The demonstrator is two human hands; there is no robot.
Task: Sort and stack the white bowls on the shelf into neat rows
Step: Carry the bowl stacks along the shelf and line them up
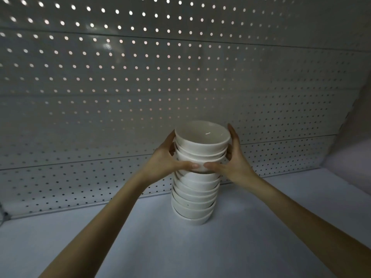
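A tall stack of several white bowls (195, 195) stands on the shelf near the back panel, leaning slightly. My left hand (167, 159) and my right hand (233, 157) grip the top three bowls (201, 144) from both sides, thumbs meeting under the lowest of them at the front. These upper bowls sit on or just above the rest of the stack; a thin dark gap shows beneath them.
The white shelf surface (261, 227) spreads out in front and to both sides of the stack. A white perforated back panel (140, 87) rises right behind it. A pale side wall (353, 141) closes the shelf on the right.
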